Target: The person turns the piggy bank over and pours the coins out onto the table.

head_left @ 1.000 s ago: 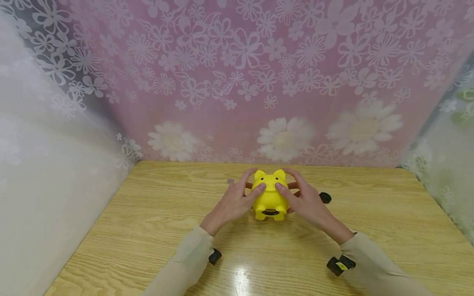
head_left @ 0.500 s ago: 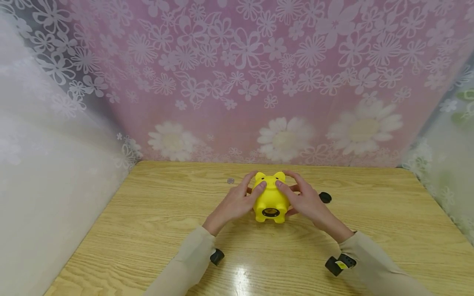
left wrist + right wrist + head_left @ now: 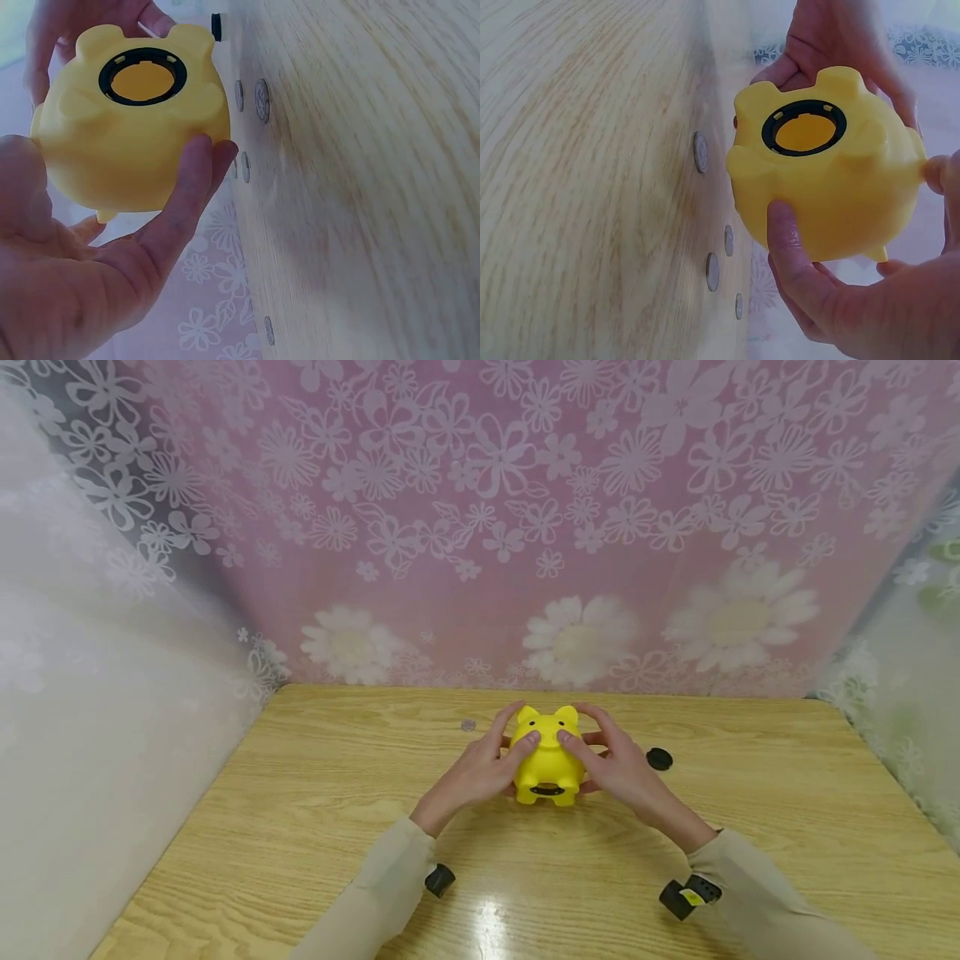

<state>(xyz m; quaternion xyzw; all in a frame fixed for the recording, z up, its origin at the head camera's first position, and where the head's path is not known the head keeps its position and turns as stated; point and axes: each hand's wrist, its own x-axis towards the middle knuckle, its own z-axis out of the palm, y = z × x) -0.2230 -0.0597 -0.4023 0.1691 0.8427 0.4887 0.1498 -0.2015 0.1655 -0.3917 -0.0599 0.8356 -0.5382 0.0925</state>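
Back of piggy bank (image 3: 550, 766) hidden, coin (image 3: 468, 725) unreadably small, sleeves (image 3: 375, 885) cropped

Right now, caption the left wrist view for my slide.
Left hand and right hand hold a yellow piggy bank, underside hole uncovered, near coins.

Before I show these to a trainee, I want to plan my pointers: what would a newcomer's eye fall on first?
Probably the bright yellow piggy bank, gripped between the left hand and the right hand, with a black-rimmed hole underneath. After that, the pink flowered backdrop behind the wooden table, then the coins lying on that table.
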